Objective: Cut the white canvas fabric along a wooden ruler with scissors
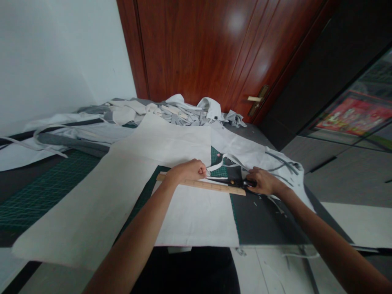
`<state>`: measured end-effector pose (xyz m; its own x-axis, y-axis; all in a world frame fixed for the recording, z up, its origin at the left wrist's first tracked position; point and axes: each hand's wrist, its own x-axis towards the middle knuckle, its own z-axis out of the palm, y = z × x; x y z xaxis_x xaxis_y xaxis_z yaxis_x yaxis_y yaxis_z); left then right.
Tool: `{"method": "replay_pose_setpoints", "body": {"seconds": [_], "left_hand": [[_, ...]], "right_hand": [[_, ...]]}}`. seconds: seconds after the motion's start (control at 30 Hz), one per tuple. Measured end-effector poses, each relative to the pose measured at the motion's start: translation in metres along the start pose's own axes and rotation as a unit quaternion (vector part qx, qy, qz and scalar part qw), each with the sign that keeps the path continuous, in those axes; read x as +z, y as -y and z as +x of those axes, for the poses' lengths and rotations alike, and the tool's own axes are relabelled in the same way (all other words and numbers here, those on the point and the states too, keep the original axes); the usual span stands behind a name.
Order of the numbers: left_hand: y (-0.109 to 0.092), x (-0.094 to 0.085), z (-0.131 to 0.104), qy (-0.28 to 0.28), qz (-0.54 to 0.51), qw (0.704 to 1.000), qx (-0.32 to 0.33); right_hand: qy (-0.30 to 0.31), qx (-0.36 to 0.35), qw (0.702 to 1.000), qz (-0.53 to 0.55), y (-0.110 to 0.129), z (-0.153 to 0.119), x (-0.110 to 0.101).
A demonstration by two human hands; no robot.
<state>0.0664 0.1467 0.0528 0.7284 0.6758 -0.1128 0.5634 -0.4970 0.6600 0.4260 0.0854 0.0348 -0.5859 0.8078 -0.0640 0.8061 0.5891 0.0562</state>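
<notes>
The right hand [260,180], right of the middle of the frame, was wrapped around the handles of the scissors [232,183], whose blades pointed left toward the left hand [192,169]. That hand, at the centre, was clenched on the end of a strip [217,166], which arched away from it toward the right hand. Just below both hands lay the ruler [211,186], across the upper part of the cloth [199,218] at lower centre.

All this was on a dark table [260,222]. A green mat [45,183] showed at left, partly under a large sheet [82,212] that hung past the near edge. Scraps [177,112] were heaped along the far side, below a red-brown door [196,49]. A pale wall [61,49] filled the upper left, a cabinet [346,171] the right.

The scissors were black and slim-bladed; whether the blades were parted was too small to tell. The strip was white, narrow and curling, the ruler pale wood, the cloth off-white with faint creases.
</notes>
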Motion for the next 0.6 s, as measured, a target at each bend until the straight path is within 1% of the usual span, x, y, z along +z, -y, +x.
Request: {"method": "replay_pose_setpoints", "body": {"seconds": [0.13, 0.43, 0.6], "left_hand": [[0.0018, 0.0013, 0.0018, 0.009, 0.017, 1.0, 0.013], [-0.0035, 0.0005, -0.0015, 0.003, -0.001, 1.0, 0.026], [-0.0036, -0.0009, -0.0031, 0.008, -0.009, 0.999, 0.031]], "right_hand": [[0.001, -0.001, 1.0, -0.008, 0.0008, 0.0002, -0.0004], [-0.013, -0.023, 1.0, -0.008, -0.0026, -0.0022, 0.0029], [-0.016, -0.016, 1.0, -0.01, -0.0021, -0.0029, 0.0041]]}}
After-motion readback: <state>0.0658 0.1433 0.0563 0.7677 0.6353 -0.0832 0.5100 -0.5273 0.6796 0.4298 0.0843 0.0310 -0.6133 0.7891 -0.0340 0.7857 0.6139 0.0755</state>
